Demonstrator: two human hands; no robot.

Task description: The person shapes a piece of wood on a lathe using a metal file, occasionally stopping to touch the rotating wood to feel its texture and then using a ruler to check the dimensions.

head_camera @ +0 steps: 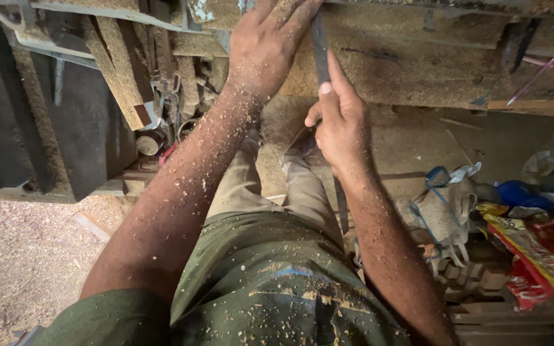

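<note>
My right hand (340, 122) grips a long dark metal bar (319, 48) that runs upright from the sawdust-covered bench edge (418, 70) down past my legs. My thumb lies along the bar. My left hand (267, 38) rests higher up, fingers spread on the bench top beside the upper end of the same bar, touching it. Both forearms are speckled with sawdust. The bar's top end is hidden at the frame edge.
Wooden offcuts and metal parts (129, 70) are piled at the upper left under the bench. Sawdust (20, 256) covers the floor at left. Coloured bags and wrappers (533, 243), a white sack (447, 205) and small wood blocks lie at right.
</note>
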